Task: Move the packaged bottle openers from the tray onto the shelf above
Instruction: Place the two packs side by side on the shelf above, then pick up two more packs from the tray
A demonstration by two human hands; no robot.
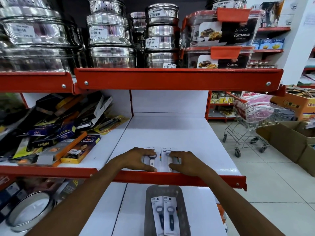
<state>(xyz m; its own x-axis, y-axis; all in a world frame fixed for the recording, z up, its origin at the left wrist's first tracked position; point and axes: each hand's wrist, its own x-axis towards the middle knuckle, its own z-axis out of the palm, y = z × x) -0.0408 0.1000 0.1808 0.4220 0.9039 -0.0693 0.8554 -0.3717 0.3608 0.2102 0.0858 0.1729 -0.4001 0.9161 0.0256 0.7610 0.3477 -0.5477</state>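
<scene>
White shelf (179, 133) with a red front lip carries 2 packaged bottle openers lying flat side by side near its front edge. The left hand (136, 159) rests palm down on the left packet (154, 159), fingers spread and loosely curved over the card, thumb lying along the shelf edge; it presses the packet rather than gripping it. The right hand (185, 163) lies the same way on the right packet (167, 151), fingers draped over the opener, thumb pointing left at the near edge. The 2 packets touch or nearly touch along their long sides.

Below, on the nearer lower shelf, a grey tray (150, 210) holds 2 more packaged openers (164, 215), dark-handled, lying next to each other with their cards slightly overlapped.

To the left on the same upper shelf level is a heap of boxed goods (56, 130) in black, blue and yellow. Above, steel containers (109, 33) and plastic containers with orange lids (223, 31) are stacked. A shopping trolley (250, 121) stands far right on the tiled floor, beside cardboard boxes (289, 138).
</scene>
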